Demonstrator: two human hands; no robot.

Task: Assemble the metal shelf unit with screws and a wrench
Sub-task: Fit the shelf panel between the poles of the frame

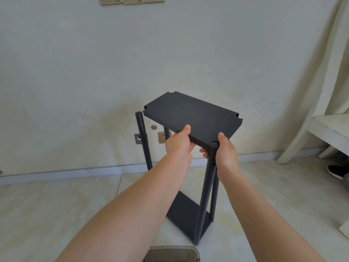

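Above the pale tiled floor (56, 205), left to right: a dark round metal post (143, 140) stands free at far left, its top clear of the panel. Your left hand (178, 144) grips the near long edge of the flat matte-black rectangular metal shelf panel (192, 115), thumb on top, fingers curled underneath. The panel is tilted and has notched corners. Your right hand (225, 151) grips the panel's near corner, thumb on top, fingers curled below, right where that corner meets the top of the near dark metal post (205, 188). That post runs down to the black bottom shelf (184, 210) on the floor. Bottom centre, a brown translucent plastic bin (171, 254). Far right, a white draped cloth (324, 72) and a black shoe (337, 172).
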